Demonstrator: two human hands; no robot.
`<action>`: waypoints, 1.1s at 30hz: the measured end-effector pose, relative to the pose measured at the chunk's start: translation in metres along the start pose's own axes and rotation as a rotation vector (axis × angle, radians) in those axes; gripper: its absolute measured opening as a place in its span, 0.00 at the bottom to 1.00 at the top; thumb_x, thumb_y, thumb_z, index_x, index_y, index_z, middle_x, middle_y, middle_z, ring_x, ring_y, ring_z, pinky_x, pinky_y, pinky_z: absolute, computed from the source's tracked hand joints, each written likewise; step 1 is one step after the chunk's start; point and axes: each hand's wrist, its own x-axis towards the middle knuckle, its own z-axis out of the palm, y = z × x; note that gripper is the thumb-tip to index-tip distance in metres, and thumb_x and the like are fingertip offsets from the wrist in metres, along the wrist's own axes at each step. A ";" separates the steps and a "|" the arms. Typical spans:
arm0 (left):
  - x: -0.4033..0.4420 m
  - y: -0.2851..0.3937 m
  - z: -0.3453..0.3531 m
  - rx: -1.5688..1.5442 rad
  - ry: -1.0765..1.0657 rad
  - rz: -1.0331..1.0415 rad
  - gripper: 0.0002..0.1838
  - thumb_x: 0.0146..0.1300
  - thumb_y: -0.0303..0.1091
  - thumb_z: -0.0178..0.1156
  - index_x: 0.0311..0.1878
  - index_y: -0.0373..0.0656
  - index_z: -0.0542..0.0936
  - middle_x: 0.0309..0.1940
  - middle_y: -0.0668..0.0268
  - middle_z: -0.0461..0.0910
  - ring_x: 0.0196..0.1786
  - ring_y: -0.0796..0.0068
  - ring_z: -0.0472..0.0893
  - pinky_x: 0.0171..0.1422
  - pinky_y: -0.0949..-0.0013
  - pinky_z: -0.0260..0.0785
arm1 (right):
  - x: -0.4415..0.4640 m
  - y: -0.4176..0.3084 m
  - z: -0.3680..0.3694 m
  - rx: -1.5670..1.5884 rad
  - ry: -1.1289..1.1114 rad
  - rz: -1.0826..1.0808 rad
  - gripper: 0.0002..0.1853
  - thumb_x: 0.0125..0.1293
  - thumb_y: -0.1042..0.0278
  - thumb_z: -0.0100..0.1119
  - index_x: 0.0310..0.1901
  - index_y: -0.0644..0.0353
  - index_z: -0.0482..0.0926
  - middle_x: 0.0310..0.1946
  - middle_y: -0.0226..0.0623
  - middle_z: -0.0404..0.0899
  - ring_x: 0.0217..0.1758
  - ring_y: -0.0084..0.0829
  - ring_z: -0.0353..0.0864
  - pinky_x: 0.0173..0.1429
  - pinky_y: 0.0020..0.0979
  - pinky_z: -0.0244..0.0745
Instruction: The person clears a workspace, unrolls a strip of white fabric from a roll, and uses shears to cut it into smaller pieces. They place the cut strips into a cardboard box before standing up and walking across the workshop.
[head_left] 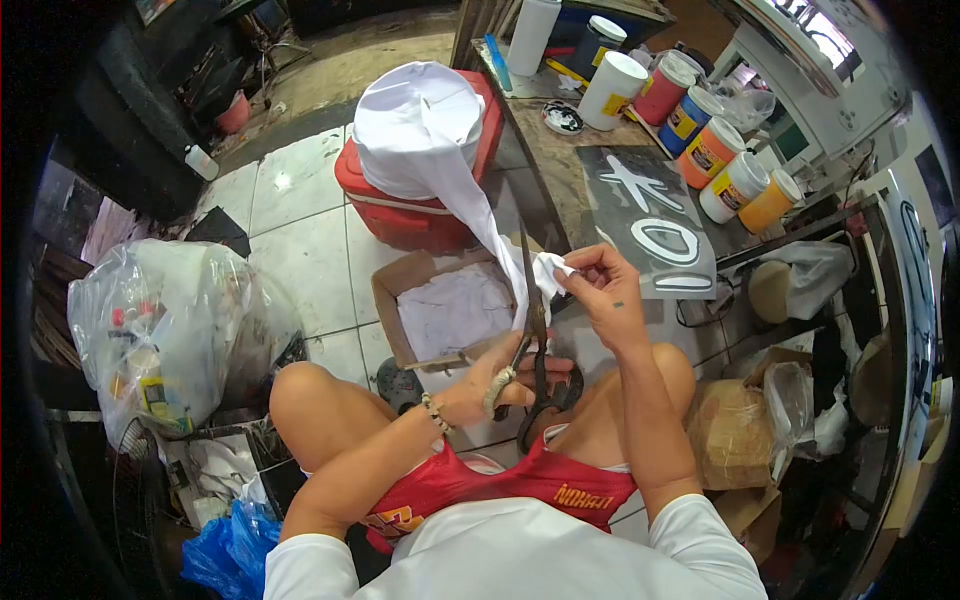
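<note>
My left hand (490, 385) is closed around the handles of a large pair of dark scissors (539, 330), one handle wrapped in pale cord. The long blades point away from me and stand apart. A white cloth strip (480, 215) runs down from a bundled white roll of cloth (415, 130) on a red cooler (400, 215) to the blades. My right hand (605, 290) pinches the end of this cloth between thumb and fingers, just right of the blades. Below the strip sits an open cardboard box (395, 290) with folded white cloth pieces (455, 310) inside.
Several paint jars (710, 150) line the bench (545, 130) at right, near a dark sheet with white lettering (650, 220). A clear plastic bag of bottles (180, 330) stands at left, a blue bag (235, 545) below it. A taped brown package (735, 430) is by my right knee.
</note>
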 end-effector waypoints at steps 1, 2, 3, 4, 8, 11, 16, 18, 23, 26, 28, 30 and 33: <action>-0.001 0.001 -0.002 0.081 0.008 0.008 0.51 0.57 0.35 0.74 0.77 0.48 0.50 0.70 0.47 0.67 0.73 0.54 0.68 0.76 0.53 0.59 | -0.001 0.000 0.001 0.036 -0.001 0.035 0.08 0.62 0.80 0.67 0.40 0.65 0.78 0.35 0.30 0.80 0.38 0.16 0.79 0.43 0.19 0.74; -0.002 0.002 -0.003 0.082 0.008 0.008 0.51 0.57 0.35 0.74 0.77 0.48 0.50 0.70 0.47 0.67 0.73 0.54 0.68 0.76 0.53 0.59 | -0.001 0.000 0.002 0.071 -0.002 0.070 0.09 0.62 0.81 0.67 0.41 0.65 0.78 0.36 0.30 0.80 0.40 0.17 0.80 0.45 0.20 0.75; -0.003 0.004 -0.002 0.115 0.017 0.010 0.51 0.57 0.34 0.74 0.77 0.47 0.50 0.69 0.47 0.68 0.72 0.55 0.69 0.75 0.54 0.61 | -0.001 0.002 0.002 0.071 -0.002 0.070 0.09 0.62 0.81 0.67 0.41 0.65 0.78 0.36 0.30 0.80 0.40 0.17 0.80 0.45 0.20 0.75; -0.004 0.006 -0.001 0.149 0.024 0.011 0.51 0.58 0.34 0.74 0.77 0.46 0.50 0.68 0.48 0.69 0.72 0.56 0.70 0.74 0.55 0.62 | 0.000 0.004 0.002 0.102 -0.003 0.078 0.10 0.61 0.81 0.67 0.44 0.65 0.78 0.38 0.31 0.81 0.41 0.18 0.80 0.47 0.21 0.75; -0.005 0.009 0.002 0.223 0.042 0.021 0.49 0.58 0.31 0.73 0.77 0.44 0.51 0.66 0.50 0.72 0.70 0.57 0.71 0.74 0.56 0.64 | 0.000 -0.004 0.008 0.145 0.002 0.100 0.14 0.63 0.81 0.65 0.50 0.66 0.77 0.40 0.32 0.81 0.44 0.18 0.79 0.50 0.22 0.75; -0.004 0.009 0.003 0.293 0.054 0.069 0.47 0.57 0.31 0.73 0.75 0.43 0.55 0.63 0.52 0.75 0.66 0.59 0.75 0.69 0.59 0.69 | -0.001 -0.005 0.005 0.160 -0.033 0.190 0.14 0.65 0.78 0.63 0.51 0.65 0.77 0.41 0.32 0.81 0.45 0.18 0.79 0.51 0.22 0.75; -0.007 0.016 0.009 0.347 0.121 -0.032 0.44 0.57 0.29 0.72 0.73 0.37 0.57 0.57 0.48 0.78 0.57 0.61 0.81 0.62 0.61 0.76 | 0.002 0.011 -0.007 0.201 -0.096 0.238 0.10 0.66 0.76 0.61 0.48 0.64 0.77 0.43 0.32 0.81 0.45 0.19 0.79 0.51 0.25 0.74; -0.008 0.012 0.007 0.336 0.090 0.003 0.43 0.58 0.27 0.71 0.73 0.38 0.58 0.57 0.47 0.78 0.58 0.61 0.81 0.62 0.61 0.76 | 0.002 0.016 -0.005 0.267 -0.096 0.238 0.06 0.66 0.76 0.56 0.43 0.61 0.74 0.49 0.38 0.82 0.45 0.20 0.78 0.50 0.26 0.73; -0.011 0.017 0.015 0.343 0.102 -0.053 0.39 0.60 0.20 0.66 0.72 0.39 0.59 0.57 0.46 0.78 0.57 0.62 0.82 0.59 0.67 0.77 | 0.002 0.007 0.002 0.595 -0.186 0.333 0.08 0.64 0.78 0.47 0.43 0.57 0.67 0.65 0.48 0.74 0.44 0.22 0.76 0.48 0.26 0.72; -0.009 0.018 0.013 0.360 0.076 -0.046 0.39 0.59 0.21 0.67 0.72 0.39 0.59 0.57 0.47 0.79 0.56 0.62 0.83 0.60 0.65 0.76 | 0.002 0.019 0.003 0.561 -0.183 0.293 0.06 0.62 0.75 0.49 0.41 0.57 0.69 0.43 0.33 0.79 0.37 0.18 0.70 0.42 0.21 0.65; -0.008 0.018 0.011 0.350 0.081 -0.018 0.40 0.59 0.23 0.69 0.72 0.40 0.58 0.57 0.47 0.79 0.57 0.62 0.82 0.59 0.64 0.76 | 0.000 0.018 0.006 0.579 -0.190 0.270 0.06 0.62 0.74 0.50 0.41 0.57 0.69 0.39 0.31 0.77 0.35 0.16 0.68 0.39 0.20 0.63; -0.008 0.021 0.014 0.340 0.092 -0.001 0.41 0.59 0.23 0.70 0.72 0.41 0.58 0.57 0.47 0.79 0.57 0.62 0.82 0.59 0.64 0.76 | -0.001 0.032 0.002 0.379 -0.203 0.300 0.05 0.62 0.73 0.52 0.40 0.57 0.70 0.39 0.31 0.79 0.32 0.15 0.65 0.37 0.20 0.61; -0.006 0.018 0.007 0.381 0.128 0.047 0.43 0.57 0.29 0.73 0.72 0.41 0.59 0.56 0.47 0.80 0.56 0.61 0.83 0.56 0.63 0.77 | -0.002 0.033 0.013 0.352 -0.219 0.259 0.05 0.62 0.72 0.53 0.39 0.57 0.69 0.35 0.27 0.76 0.31 0.14 0.64 0.36 0.20 0.61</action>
